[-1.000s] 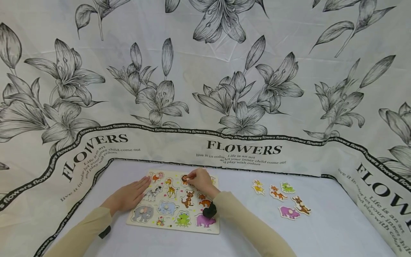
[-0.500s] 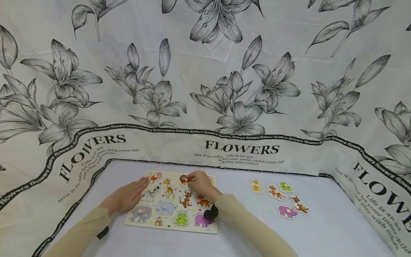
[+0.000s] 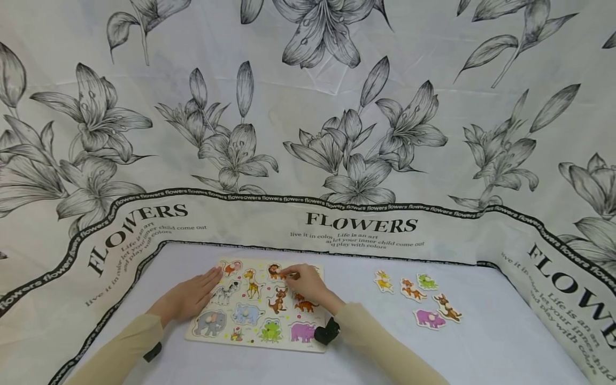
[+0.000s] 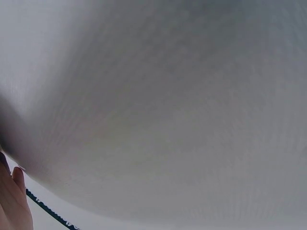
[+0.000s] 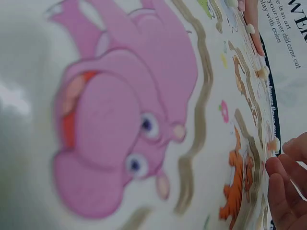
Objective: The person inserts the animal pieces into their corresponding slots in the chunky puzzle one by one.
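A wooden animal peg puzzle board [image 3: 289, 347] lies on the white table. My left hand [image 3: 185, 297] rests with straight fingers on its left edge; in the left wrist view only some fingers [image 4: 15, 203] show at the lower left. The lion piece [image 3: 276, 271] sits at the back row of the board. Just to its right hovers my right hand [image 3: 305, 280], fingers loosely bent. In the right wrist view these fingers [image 5: 283, 187] are beside a pale knob [image 5: 273, 144], with a printed hippo [image 5: 110, 124] large in front. Elephant [image 3: 209, 323], zebra [image 3: 226, 293] and monkey [image 3: 231, 267] show on the left.
Right of the board lie loose pieces: a yellow animal [image 3: 383, 280], a tiger [image 3: 413, 289], a frog [image 3: 426, 281], a kangaroo [image 3: 447, 307] and a purple hippo [image 3: 430, 318]. A flower-printed cloth [image 3: 269, 224] rises behind the table.
My right hand has shifted slightly right, off the lion piece, which now shows more fully. My left hand keeps its place on the board's edge.
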`<action>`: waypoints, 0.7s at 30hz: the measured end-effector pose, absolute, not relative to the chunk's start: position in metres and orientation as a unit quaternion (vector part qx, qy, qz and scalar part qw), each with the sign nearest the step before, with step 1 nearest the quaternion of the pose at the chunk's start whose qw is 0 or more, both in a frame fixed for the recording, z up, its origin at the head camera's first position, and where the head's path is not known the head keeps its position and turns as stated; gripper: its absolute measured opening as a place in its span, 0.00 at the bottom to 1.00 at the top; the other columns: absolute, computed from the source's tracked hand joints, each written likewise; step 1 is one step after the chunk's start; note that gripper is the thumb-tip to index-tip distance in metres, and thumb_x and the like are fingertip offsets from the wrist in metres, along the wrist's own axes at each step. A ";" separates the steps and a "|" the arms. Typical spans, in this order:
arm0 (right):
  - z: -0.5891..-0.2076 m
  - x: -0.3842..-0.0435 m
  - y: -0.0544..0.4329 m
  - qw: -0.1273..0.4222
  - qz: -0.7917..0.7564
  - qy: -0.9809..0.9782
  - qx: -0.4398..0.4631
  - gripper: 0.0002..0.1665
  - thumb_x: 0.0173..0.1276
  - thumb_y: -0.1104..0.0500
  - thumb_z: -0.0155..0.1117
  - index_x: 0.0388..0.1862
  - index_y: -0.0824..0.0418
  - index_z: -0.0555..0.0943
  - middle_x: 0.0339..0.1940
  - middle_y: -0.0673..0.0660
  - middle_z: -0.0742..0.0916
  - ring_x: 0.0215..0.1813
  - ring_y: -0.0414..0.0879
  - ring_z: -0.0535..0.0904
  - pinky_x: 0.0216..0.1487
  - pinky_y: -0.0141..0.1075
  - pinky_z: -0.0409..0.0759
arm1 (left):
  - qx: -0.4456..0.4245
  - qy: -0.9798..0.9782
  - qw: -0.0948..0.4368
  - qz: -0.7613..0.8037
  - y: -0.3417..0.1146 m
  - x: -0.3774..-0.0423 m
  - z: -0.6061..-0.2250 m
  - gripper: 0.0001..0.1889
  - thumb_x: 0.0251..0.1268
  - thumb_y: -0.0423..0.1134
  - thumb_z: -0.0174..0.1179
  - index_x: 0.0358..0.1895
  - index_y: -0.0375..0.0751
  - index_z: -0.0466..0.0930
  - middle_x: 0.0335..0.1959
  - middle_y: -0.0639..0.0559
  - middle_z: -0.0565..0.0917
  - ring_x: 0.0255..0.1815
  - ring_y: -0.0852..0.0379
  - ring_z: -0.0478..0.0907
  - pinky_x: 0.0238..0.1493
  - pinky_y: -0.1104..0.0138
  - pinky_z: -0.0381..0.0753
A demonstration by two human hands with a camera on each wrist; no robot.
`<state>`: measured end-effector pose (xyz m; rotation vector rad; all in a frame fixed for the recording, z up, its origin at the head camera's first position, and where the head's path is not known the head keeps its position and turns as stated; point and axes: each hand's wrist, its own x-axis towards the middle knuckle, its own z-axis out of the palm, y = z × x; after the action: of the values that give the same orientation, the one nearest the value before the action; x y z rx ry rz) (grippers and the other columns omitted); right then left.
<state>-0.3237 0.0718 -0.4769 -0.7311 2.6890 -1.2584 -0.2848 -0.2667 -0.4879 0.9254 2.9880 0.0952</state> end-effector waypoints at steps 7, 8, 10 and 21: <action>-0.477 -0.317 0.091 0.016 -0.410 0.882 -0.232 0.15 0.68 0.65 0.58 0.51 0.61 0.83 0.51 0.59 0.86 0.45 0.49 0.83 0.40 0.33 0.81 | 0.294 0.955 0.007 0.030 -0.267 -0.285 -0.489 0.28 0.76 0.43 0.40 0.73 0.32 0.55 0.76 0.38 0.56 0.76 0.39 0.54 0.74 0.50 0.61; -0.477 -0.317 0.094 0.015 -0.408 0.885 -0.225 0.15 0.68 0.65 0.58 0.51 0.60 0.84 0.52 0.59 0.86 0.45 0.49 0.83 0.41 0.33 0.81 | 0.294 0.955 0.008 0.030 -0.268 -0.285 -0.489 0.28 0.76 0.43 0.40 0.73 0.32 0.55 0.76 0.38 0.56 0.76 0.39 0.54 0.74 0.50 0.61; -0.477 -0.317 0.099 0.009 -0.407 0.887 -0.219 0.14 0.68 0.65 0.58 0.51 0.60 0.84 0.51 0.59 0.86 0.45 0.48 0.82 0.40 0.32 0.81 | 0.294 0.955 0.008 0.032 -0.268 -0.285 -0.489 0.28 0.76 0.43 0.40 0.73 0.32 0.55 0.76 0.38 0.56 0.76 0.39 0.54 0.74 0.50 0.61; -0.474 -0.318 0.128 -0.030 -0.404 0.896 -0.184 0.14 0.64 0.65 0.63 0.49 0.59 0.85 0.45 0.58 0.88 0.40 0.44 0.81 0.34 0.28 0.79 | 0.303 0.953 -0.007 0.033 -0.265 -0.282 -0.484 0.28 0.75 0.42 0.42 0.72 0.30 0.57 0.75 0.36 0.58 0.75 0.38 0.57 0.72 0.49 0.63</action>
<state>-0.3184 0.1275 -0.4743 -0.5909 2.8687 -1.2936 -0.2816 -0.2646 -0.4843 0.9549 3.0064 0.1057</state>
